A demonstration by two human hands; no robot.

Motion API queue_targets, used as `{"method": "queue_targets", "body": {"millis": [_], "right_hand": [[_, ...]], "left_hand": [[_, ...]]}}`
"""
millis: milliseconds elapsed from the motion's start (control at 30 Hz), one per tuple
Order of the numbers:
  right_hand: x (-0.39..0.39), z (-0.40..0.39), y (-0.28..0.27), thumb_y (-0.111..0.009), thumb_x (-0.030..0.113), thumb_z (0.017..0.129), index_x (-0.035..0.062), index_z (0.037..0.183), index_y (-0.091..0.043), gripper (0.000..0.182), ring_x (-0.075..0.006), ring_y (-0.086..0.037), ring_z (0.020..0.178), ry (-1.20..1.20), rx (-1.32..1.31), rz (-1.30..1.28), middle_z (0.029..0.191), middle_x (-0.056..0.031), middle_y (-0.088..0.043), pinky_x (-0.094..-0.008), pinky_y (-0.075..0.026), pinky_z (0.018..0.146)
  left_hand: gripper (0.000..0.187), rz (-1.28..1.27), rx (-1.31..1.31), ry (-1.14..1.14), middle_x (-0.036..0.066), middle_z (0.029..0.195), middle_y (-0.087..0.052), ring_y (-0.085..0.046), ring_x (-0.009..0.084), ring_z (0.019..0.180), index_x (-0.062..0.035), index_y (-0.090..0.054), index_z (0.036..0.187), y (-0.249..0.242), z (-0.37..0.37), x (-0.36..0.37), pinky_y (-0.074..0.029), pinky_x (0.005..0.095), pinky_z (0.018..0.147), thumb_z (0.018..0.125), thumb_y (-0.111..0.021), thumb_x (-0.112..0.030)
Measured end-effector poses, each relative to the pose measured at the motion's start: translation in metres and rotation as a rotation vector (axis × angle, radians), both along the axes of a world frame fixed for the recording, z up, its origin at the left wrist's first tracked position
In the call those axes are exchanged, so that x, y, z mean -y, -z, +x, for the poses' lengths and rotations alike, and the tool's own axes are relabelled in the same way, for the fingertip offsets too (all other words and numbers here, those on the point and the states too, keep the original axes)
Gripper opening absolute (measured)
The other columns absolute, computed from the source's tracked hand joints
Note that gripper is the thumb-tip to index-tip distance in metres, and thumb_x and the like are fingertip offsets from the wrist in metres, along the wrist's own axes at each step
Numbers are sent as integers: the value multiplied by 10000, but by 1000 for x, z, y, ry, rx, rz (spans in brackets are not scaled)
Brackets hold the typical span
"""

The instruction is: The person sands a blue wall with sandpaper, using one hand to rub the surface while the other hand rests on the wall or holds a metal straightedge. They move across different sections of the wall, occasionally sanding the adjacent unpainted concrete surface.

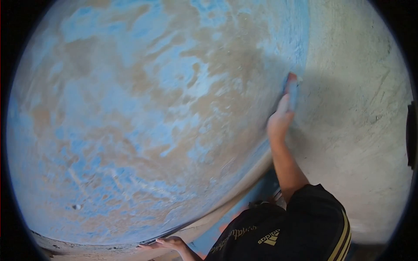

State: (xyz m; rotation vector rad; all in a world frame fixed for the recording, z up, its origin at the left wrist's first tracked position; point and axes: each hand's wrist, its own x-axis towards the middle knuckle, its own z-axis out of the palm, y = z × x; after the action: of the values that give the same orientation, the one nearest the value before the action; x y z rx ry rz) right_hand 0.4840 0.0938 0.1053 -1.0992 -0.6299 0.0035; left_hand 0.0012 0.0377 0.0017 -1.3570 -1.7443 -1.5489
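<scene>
My right hand (280, 123) is closed around a narrow blue hand tool with a reddish end (292, 80), which looks like a sanding block. Motion blurs both a little, so the tool's working face cannot be made out. It lies against the wall, along the border where the patchy blue and brown surface (187, 104) meets the pale greenish wall (352, 100). Low in the view, my left hand (172, 242) is held out with its fingers stretched, close to the bottom edge of the blue surface and holding nothing.
A pale ledge (209, 219) runs under the lower edge of the blue surface, with a blue area (235, 213) beneath it. A small whitish spot (77, 207) shows at the lower left. Something dark (410, 135) stands at the far right edge.
</scene>
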Motion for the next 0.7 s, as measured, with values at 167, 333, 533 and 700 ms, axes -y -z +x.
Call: {"method": "queue_targets", "body": {"millis": [167,333,533,700], "right_hand": [[3,18,29,-423,386,1072,-36,1438,-515,566,-311,-538,1340,376,1121,53,1525,-196,-490,-459,-399,1122],[2,38,31,-488,259,1040,-38,1394,-548,466,-300,-546,1341,68,131,-105,1440,-218,-557,-478,-421,1117],[7,68,10,-491,188,1039,-30,1209,-662,325,-278,-601,1217,209,542,58,1243,-197,-642,-488,-470,1035],[25,30,11,-492,292,1049,-15,1197,-659,379,-253,-619,1147,70,1019,72,1189,-155,-651,-450,-496,989]], "left_hand": [[767,-14,9,-14,269,1681,-32,-23,436,1561,-6,-134,1616,5,36,-3,-85,621,1230,1092,-261,-552],[776,-53,36,-10,263,1683,-35,-15,429,1564,-7,-119,1619,7,59,1,-77,615,1234,1091,-247,-561],[816,-42,47,-16,251,1681,-82,-46,412,1564,0,-148,1614,-5,76,-2,-97,587,1241,1077,-272,-601],[821,-33,56,-43,251,1679,-106,-84,413,1558,-1,-159,1615,-5,84,0,-117,581,1241,1075,-289,-607]]}}
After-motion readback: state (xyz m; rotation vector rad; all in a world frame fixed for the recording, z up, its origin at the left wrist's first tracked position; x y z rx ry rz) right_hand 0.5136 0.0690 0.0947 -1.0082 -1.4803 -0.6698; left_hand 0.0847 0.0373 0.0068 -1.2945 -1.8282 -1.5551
